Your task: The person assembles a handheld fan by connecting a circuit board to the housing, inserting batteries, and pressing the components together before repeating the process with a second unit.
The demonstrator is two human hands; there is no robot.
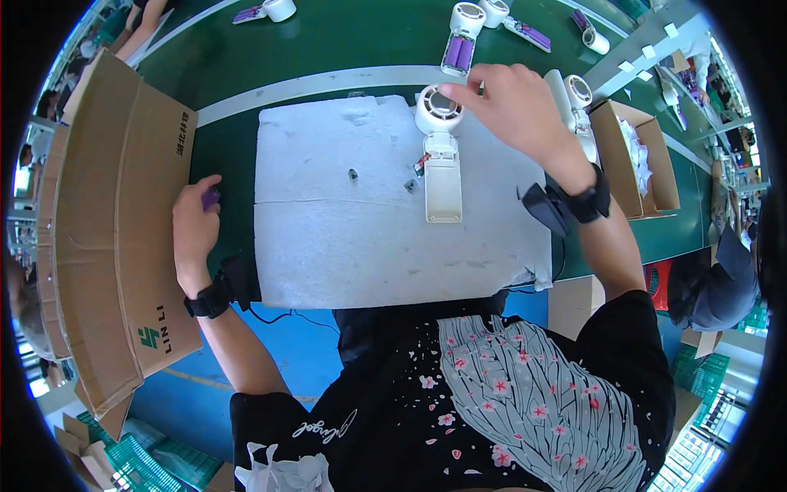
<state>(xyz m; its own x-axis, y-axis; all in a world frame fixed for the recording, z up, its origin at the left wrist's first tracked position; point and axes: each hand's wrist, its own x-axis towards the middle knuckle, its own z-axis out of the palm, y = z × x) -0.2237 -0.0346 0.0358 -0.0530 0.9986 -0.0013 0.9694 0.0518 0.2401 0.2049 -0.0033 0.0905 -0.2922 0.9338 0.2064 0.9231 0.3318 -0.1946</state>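
A white handheld fan (443,184) lies on a pale foam sheet (328,246), its round grilled head away from me and its handle toward me. A small red-and-dark wire piece (421,164) sticks out beside its neck. My right hand (520,111) reaches over the fan's head from the right, thumb at the rim, thumb and forefinger apart. Just beyond those fingers lies another fan with purple battery cells (459,54). At the left, beside the cardboard box, my left hand (197,225) is closed on a small purple piece (211,198), partly hidden by the fingers.
A tall cardboard box (152,230) stands along the left. Two small dark bits (353,175) rest on the foam. More fan parts (529,34) lie on the far green table (344,41). At right are white fan bodies (579,94) and an open carton (662,168) with white contents.
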